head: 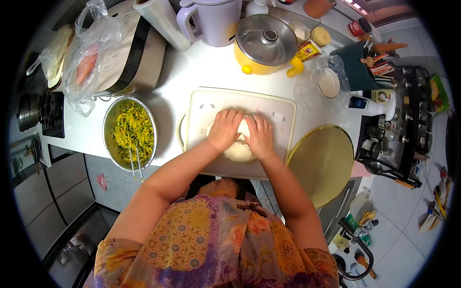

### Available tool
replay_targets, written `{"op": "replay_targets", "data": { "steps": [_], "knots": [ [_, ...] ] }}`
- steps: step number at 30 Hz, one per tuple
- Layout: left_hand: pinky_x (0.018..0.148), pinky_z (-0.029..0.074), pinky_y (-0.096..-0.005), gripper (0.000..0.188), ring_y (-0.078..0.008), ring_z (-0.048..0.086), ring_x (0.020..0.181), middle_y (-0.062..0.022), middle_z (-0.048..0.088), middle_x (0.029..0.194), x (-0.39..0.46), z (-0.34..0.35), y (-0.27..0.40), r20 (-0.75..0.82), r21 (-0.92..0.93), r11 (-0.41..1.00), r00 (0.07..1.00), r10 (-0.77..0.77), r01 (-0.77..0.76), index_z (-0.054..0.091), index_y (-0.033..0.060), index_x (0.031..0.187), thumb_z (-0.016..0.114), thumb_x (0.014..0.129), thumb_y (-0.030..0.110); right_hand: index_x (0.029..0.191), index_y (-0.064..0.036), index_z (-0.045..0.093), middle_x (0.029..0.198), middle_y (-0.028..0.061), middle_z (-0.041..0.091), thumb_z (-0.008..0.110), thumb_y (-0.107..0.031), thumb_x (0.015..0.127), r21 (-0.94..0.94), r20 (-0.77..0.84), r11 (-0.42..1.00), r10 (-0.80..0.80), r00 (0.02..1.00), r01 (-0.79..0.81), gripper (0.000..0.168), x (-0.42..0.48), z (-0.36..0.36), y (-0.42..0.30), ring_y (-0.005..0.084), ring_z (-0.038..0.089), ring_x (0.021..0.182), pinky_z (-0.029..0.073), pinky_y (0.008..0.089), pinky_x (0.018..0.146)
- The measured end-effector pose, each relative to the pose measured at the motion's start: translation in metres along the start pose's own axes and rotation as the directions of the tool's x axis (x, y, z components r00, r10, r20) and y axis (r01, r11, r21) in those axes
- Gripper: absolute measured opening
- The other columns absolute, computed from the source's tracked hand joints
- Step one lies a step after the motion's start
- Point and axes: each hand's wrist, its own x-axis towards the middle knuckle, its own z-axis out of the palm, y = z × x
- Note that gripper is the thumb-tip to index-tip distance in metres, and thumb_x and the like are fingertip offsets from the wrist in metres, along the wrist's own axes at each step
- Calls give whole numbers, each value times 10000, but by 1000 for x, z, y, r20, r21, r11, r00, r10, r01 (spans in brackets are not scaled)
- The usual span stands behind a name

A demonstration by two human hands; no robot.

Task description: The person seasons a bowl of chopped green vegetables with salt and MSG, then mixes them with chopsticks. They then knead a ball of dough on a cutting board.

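A pale lump of dough (239, 151) lies on a light cutting board (237, 99) with a greenish rim and printed animal faces. My left hand (226, 130) presses on its upper left part, fingers pointing away from me. On its upper right, my right hand (258, 136) rests with the fingers bent over the dough. Between the two thumbs some dough shows, with a crease below them. The palms hide the rest. Left of the board stands a metal bowl (105, 131) of shredded yellow and green food (131, 126), with chopsticks (136, 163) leaning in it.
A yellow electric pot (252, 64) with a glass lid stands behind the board, near a lilac jug (219, 25). At the right, a round yellowish tray (320, 165) overhangs the counter edge beside a spice rack (403, 133). A beige appliance (119, 54) bearing a plastic bag (86, 64) is back left.
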Motion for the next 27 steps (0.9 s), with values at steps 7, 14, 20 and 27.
{"op": "replay_targets", "data": {
  "steps": [7,14,20,27],
  "knots": [
    [958,365,-405,591,-335,468,1124,-157,509,1181,26,-3,-11,127,-46,994,988,-88,95,480,34,1226,723,698,142,1305,-112,460,1181,152,526,732,-182,733,110,74,989,87,994,-94,637,29,-3,11,336,500,1084,394,451,932],
    [995,353,-454,653,-379,457,1140,-197,506,1203,-17,-71,26,447,-253,966,892,73,47,470,29,1273,750,700,170,1310,-60,449,1214,165,538,729,-264,754,177,251,979,50,967,-97,655,-24,-74,-44,333,499,1129,360,459,976],
    [970,339,-479,616,-350,469,1115,-152,516,1152,-66,-22,28,74,-80,997,997,26,-20,500,43,1188,748,627,103,1230,-90,525,1182,103,548,729,-309,728,-30,-41,991,-128,991,127,584,-53,-30,-43,311,511,1064,366,462,921],
    [940,361,-443,603,-335,483,1076,-133,532,1107,2,2,4,35,-16,999,998,-45,46,516,36,1160,758,611,95,1225,-74,523,1177,115,536,718,-290,737,-5,-29,1000,5,1000,-6,568,0,0,4,314,515,1039,385,438,902]
  ]
}}
